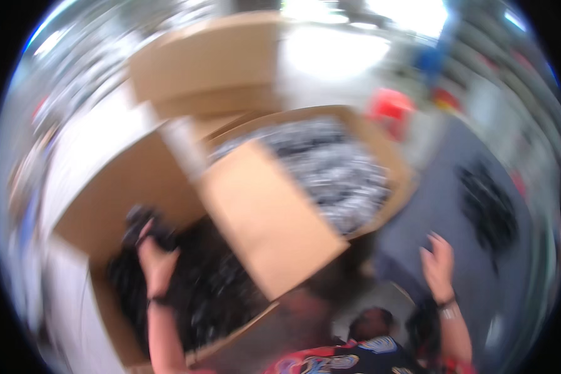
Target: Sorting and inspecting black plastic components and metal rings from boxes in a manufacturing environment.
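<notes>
"Since blur softens so much, where is the dark bundle (148, 229)?"

"At the left hand (158, 267), above the dark contents (212, 293) of the left cardboard box (146, 184). The fingers appear bent around it, thumb apart; I can't tell exactly which ones pinch."

"And the right hand (439, 267)?"

"Holding nothing, near the edge of the grey table (405, 246), fingers extended, thumb a little apart. 1 black bundle (489, 212) lies farther along the tabletop; the 2 don't touch."

"So which step is in hand?"

"Handling a bundle at the left box, I'd judge; lifting or setting down, the blur can't settle."

"What does the next move call for?"

"A firm left grip if it's going up, clear of the box wall and the cardboard flap (268, 218); loosened fingers if it's to rest there."
</notes>
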The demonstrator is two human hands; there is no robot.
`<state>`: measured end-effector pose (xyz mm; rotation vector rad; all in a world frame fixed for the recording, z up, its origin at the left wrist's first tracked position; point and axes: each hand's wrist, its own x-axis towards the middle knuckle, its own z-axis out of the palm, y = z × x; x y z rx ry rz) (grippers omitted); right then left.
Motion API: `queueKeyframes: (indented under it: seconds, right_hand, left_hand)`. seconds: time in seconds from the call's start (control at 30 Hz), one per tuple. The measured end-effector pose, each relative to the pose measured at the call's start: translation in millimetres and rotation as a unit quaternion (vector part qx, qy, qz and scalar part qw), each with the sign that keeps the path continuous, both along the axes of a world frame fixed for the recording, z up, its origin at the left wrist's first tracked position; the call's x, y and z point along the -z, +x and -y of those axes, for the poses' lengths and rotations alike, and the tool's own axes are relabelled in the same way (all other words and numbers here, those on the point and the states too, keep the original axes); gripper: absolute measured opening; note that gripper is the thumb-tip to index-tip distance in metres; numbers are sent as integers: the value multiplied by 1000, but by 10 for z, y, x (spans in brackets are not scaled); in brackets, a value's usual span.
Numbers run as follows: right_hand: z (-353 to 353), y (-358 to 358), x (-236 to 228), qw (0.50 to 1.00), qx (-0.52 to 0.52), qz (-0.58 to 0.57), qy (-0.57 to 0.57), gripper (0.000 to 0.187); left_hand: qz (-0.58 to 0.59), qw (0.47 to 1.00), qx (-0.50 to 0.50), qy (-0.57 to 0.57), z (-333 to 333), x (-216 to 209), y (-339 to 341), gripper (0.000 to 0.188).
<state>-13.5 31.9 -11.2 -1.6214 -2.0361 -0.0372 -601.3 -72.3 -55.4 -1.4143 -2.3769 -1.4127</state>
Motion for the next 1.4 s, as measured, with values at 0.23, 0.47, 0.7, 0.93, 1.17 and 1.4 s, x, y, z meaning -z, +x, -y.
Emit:
queueKeyframes:
  seconds: [0.23, 0.47, 0.7, 0.93, 1.17, 1.4]
  right_hand:
    - [739, 947, -98, 988, 114, 13, 104, 36]
    - [1714, 2244, 212, 953, 281, 38, 111, 35]
    - [1716, 2181, 168, 953, 282, 48, 100, 35]
    - [1697, 2204, 166, 948, 306, 40, 78, 37]
    - [1656, 2145, 118, 954, 288, 33, 71, 34]
    - [1700, 2253, 225, 956, 286, 24, 66, 35]
  left_hand:
    - [15, 958, 285, 36, -455, -843, 1227, 86]
    - [-188, 807, 552, 89, -995, -1712, 3993, 76]
    - [-204, 768, 606, -45, -1481, -1170, 5979, 75]
    - [-274, 801, 522, -100, -1842, -673, 7136, 72]
    - [-212, 820, 523, -96, -2332, -607, 7577, 90]
    - [-248, 744, 588, -197, -2319, -743, 7655, 120]
